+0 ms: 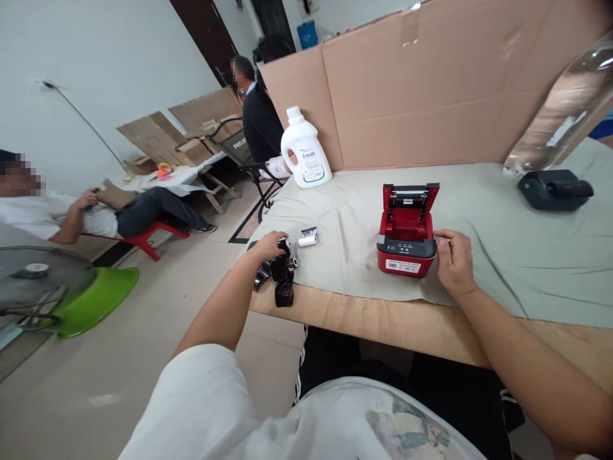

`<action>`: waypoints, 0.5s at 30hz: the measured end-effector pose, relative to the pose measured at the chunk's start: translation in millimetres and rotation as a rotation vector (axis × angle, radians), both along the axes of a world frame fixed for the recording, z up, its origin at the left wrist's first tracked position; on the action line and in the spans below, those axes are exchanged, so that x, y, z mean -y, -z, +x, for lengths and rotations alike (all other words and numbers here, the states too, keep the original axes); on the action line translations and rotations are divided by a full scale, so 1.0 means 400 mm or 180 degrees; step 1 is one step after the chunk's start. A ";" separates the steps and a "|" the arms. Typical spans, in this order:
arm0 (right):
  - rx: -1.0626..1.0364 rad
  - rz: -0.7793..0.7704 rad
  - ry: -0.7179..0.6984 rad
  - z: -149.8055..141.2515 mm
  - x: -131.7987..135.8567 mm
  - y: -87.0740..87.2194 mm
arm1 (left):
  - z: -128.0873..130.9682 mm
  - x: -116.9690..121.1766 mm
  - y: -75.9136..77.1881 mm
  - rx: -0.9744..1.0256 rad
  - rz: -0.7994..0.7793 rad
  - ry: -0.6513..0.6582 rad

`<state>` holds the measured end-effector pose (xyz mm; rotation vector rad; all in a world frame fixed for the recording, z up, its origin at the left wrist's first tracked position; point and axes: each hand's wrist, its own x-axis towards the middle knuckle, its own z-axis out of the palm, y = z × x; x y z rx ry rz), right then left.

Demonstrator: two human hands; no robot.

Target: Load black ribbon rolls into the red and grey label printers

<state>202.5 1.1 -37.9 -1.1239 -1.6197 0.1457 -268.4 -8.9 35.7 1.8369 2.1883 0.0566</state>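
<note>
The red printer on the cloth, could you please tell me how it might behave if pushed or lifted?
The red printer would probably stay upright when nudged, given its squat, boxy body. Its raised lid looks hinged, so it may swing during lifting. Pushing could ruck up the wrinkled cloth beneath.

1 red printer (406, 250), 1 white roll (308, 241) lying apart, 1 white jug (306, 152), 1 dark device (550, 190), 2 other people (263, 118)

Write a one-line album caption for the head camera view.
Right hand beside an open red printer, left hand at small dark-wrapped rolls, white bottle farther back.
</note>
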 end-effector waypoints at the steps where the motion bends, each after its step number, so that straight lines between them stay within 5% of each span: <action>1: -0.0002 0.0000 0.0000 0.000 0.000 0.000 | 0.011 0.011 -0.006 -0.0160 0.0033 0.0116; 6: -0.0003 -0.0028 0.0006 -0.002 0.001 0.000 | 0.104 0.071 -0.025 -0.1263 -0.0586 0.0713; 9: -0.0013 -0.0010 -0.0013 -0.003 0.002 0.000 | 0.184 0.102 -0.013 -0.1651 -0.0467 0.0989; 12: -0.0042 0.0028 -0.0031 -0.005 0.003 -0.003 | 0.275 0.129 -0.017 -0.1015 -0.0203 0.1586; 15: -0.0070 0.0082 -0.0040 -0.008 0.007 -0.009 | 0.366 0.146 -0.055 0.0519 -0.0564 0.2359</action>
